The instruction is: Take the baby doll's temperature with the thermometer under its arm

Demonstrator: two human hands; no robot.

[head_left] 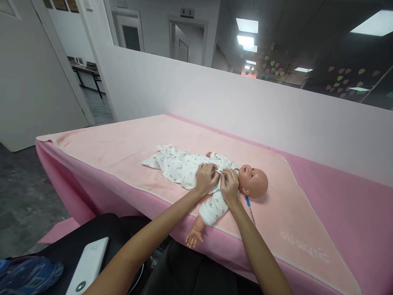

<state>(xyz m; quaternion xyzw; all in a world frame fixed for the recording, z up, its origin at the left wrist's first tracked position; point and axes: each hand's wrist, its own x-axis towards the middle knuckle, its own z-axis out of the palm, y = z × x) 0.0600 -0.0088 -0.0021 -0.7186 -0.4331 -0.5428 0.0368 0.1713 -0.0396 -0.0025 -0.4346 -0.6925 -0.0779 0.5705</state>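
Note:
A baby doll (254, 182) lies on its back on a pink blanket, head to the right. It wears a white printed outfit (184, 164) with long sleeves; its legs are covered by the cloth. Over the doll's chest, my left hand (206, 177) pinches the front of the outfit. Close beside it, near the doll's neck, my right hand (229, 183) has its fingers curled on the same cloth. The fingertips almost meet, and the detail between them is too small to make out. One bare doll hand (194, 237) hangs over the blanket's near edge.
The peach-pink blanket (107, 143) covers a table with a darker pink cloth (353, 180). A thin blue-ended stick (248, 203) lies by the doll's head. Below left are a white power bank (89, 262) and a blue plastic bottle (30, 274). A white wall with windows (245, 98) stands behind.

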